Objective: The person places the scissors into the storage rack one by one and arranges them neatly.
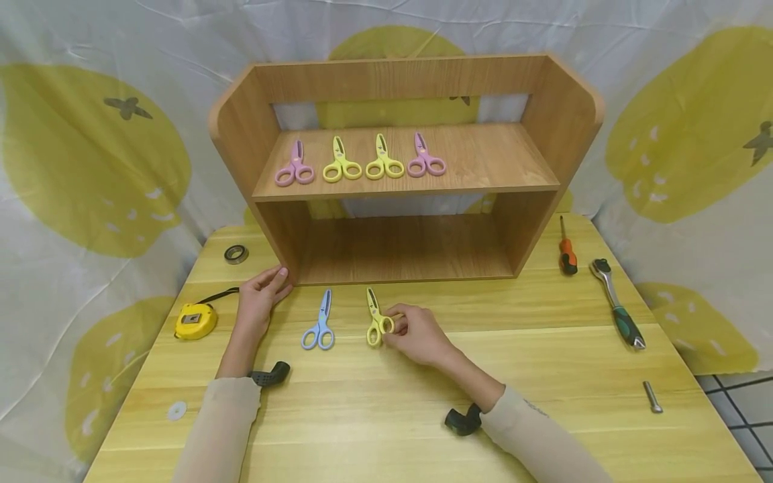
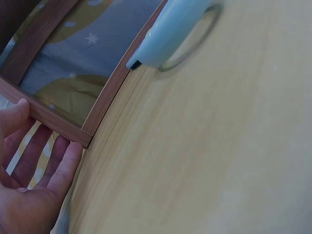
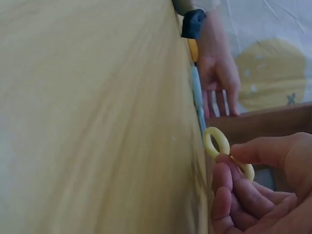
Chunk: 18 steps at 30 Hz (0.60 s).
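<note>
My right hand (image 1: 419,335) pinches one handle loop of the yellow scissors (image 1: 373,312) between thumb and fingers. In the right wrist view, the yellow scissors' handle loops (image 3: 217,141) show at the fingertips; the blades are hidden. Just left of them, the blue scissors (image 1: 325,310) lie on the table, blades toward the shelf. At the wooden shelf's (image 1: 531,191) lower left corner, my left hand (image 1: 260,298) touches the side panel with fairly straight fingers. The left wrist view shows its thumb on the panel edge (image 2: 48,119).
On the upper board stand out purple scissors (image 1: 296,164), two yellow pairs and another purple pair, in a row. A bearing (image 1: 235,254), tape measure (image 1: 196,320) and washer (image 1: 177,410) lie left. On the right are a screwdriver (image 1: 566,255), ratchet wrench (image 1: 617,302) and bolt (image 1: 652,397).
</note>
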Available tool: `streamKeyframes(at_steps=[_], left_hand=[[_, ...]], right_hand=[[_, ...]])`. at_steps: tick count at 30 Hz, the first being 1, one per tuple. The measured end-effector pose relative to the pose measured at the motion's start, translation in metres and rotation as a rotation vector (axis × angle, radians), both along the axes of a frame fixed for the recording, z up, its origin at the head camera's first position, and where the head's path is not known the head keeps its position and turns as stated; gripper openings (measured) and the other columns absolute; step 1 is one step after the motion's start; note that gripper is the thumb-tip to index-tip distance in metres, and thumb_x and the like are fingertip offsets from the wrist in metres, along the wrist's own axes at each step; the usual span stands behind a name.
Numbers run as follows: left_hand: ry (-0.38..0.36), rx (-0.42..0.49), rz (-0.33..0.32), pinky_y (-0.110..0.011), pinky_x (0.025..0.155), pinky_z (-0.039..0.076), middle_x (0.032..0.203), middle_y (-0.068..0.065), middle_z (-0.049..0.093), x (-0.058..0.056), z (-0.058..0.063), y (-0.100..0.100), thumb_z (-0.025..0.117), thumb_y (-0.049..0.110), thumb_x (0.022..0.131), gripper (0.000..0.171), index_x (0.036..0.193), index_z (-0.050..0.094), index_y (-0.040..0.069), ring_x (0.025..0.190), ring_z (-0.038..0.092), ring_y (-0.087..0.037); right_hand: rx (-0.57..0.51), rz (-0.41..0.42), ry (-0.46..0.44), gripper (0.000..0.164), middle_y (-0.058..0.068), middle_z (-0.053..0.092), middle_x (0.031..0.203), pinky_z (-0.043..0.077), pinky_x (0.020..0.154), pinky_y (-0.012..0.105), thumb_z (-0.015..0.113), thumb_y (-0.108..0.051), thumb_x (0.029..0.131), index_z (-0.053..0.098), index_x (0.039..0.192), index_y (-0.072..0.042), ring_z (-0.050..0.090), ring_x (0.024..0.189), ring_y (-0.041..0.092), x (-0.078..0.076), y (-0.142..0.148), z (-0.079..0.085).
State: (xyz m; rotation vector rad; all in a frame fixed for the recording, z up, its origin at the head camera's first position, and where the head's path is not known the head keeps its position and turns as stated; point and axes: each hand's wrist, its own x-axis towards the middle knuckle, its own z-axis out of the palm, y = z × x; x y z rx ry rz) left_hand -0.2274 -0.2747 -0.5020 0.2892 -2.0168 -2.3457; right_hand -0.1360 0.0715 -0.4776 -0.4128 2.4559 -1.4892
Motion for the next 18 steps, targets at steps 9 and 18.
streamKeyframes(at_steps=[9,18], left_hand=[[0.007,0.015,0.006,-0.03,0.098,0.06,0.115,0.003,0.067,-0.001,-0.001,0.0,0.076,0.021,0.095,0.048,0.135,0.065,-0.002,0.104,0.072,-0.008],[0.008,0.005,0.003,-0.031,0.099,0.059,0.113,0.005,0.068,0.0,-0.001,0.0,0.075,0.021,0.096,0.051,0.138,0.061,-0.005,0.102,0.072,-0.006]], right_hand=[[-0.007,0.001,0.051,0.041,-0.003,0.077,0.088,0.064,0.078,0.03,0.079,-0.013,0.091,0.069,0.131,-0.009,0.071,0.083,0.011,0.003,0.024,0.029],[-0.062,0.018,0.101,0.043,0.005,0.078,0.091,0.062,0.076,0.032,0.08,-0.016,0.092,0.068,0.132,-0.01,0.071,0.084,0.017,0.014,0.052,0.088]])
